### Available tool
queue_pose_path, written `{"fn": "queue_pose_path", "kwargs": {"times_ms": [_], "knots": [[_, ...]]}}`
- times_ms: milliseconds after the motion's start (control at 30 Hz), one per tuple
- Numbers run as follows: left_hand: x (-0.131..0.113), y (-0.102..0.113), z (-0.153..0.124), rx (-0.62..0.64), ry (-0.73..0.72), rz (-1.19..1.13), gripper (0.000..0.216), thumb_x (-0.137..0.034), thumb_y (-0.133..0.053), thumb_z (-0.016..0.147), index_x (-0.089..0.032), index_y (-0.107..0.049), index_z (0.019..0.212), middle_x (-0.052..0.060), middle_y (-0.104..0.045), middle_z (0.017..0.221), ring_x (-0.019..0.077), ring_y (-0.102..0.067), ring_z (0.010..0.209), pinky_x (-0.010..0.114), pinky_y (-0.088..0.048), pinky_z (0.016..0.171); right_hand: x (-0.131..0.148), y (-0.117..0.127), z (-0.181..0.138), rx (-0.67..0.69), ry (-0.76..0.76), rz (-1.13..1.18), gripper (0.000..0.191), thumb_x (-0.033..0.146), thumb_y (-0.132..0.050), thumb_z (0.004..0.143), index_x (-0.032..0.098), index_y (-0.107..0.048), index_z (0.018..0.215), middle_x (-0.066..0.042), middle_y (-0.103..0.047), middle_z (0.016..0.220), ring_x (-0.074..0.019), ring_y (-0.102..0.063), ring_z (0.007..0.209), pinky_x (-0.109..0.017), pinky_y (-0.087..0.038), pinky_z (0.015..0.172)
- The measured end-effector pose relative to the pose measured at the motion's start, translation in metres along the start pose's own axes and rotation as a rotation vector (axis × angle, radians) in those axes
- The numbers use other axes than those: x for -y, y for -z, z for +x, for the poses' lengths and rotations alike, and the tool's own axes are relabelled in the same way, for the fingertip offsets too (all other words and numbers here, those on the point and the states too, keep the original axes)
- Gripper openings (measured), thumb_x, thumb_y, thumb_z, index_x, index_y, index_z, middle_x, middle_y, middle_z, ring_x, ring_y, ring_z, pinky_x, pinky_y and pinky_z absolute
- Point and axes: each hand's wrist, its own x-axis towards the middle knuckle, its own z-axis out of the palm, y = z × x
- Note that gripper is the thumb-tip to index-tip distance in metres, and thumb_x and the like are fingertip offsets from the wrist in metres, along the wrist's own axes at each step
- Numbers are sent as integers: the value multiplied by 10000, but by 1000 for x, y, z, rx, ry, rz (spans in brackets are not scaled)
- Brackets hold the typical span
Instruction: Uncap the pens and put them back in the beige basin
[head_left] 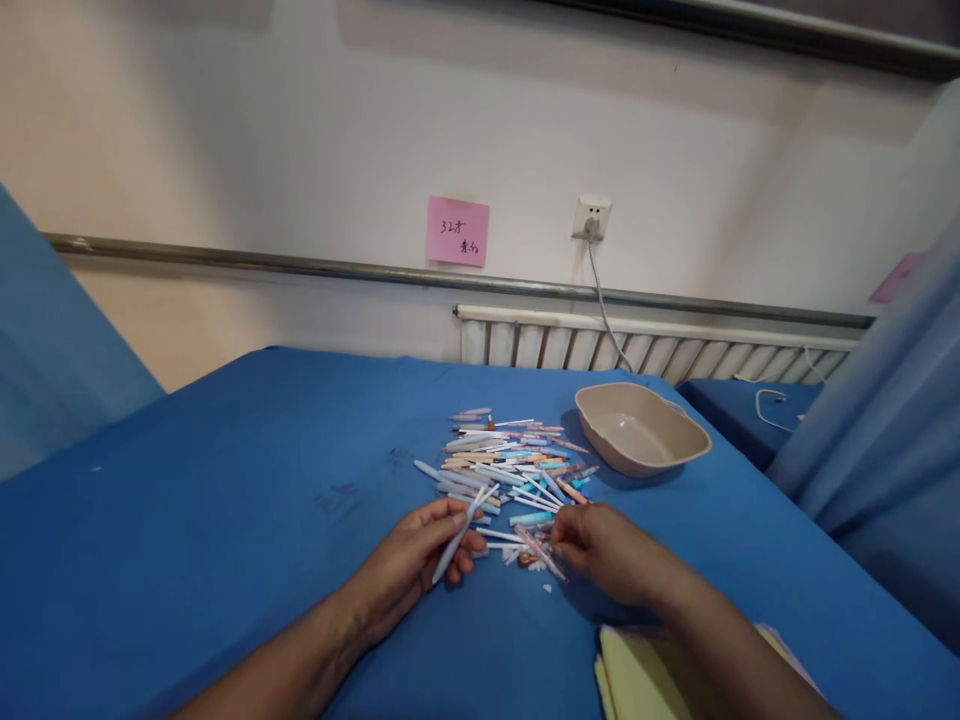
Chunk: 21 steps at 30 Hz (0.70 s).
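Between the thumb and fingers of my left hand is a pale blue-grey pen, tilted, with thin white sticks held along with it. My right hand is over the right front edge of a pile of pens and white sticks, its fingers bent together and pointing down. Whatever those fingers may pinch is hidden. Just left of them lies a clear pinkish pen. Small white bits are scattered at the near side of the pile.
A beige plastic basin stands behind and right of the pile. Folded yellow cloth lies under my right forearm. The blue-covered table reaches to a wall with a radiator, a plugged socket and a pink note.
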Motion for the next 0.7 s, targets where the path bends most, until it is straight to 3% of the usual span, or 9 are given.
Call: {"fn": "queue_pose_path", "kwargs": {"times_ms": [367, 700], "knots": [[-1, 0, 1, -8, 19, 4, 269, -322, -706, 732, -145, -567, 880, 24, -685, 679, 98, -584, 472, 183, -415, 445, -11, 24, -6, -84, -171, -232, 85, 228, -546, 788, 182, -596, 738, -6, -633, 681, -117, -496, 594, -226, -218, 512], [0, 1, 1, 1, 43, -11, 292, -332, -712, 729, -144, -557, 889, 39, -705, 715, 98, -603, 482, 178, -436, 453, -8, 18, -5, -87, -160, -282, 118, 222, -521, 805, 179, -601, 730, -22, -650, 708, -119, -495, 606, -238, -217, 524]]}}
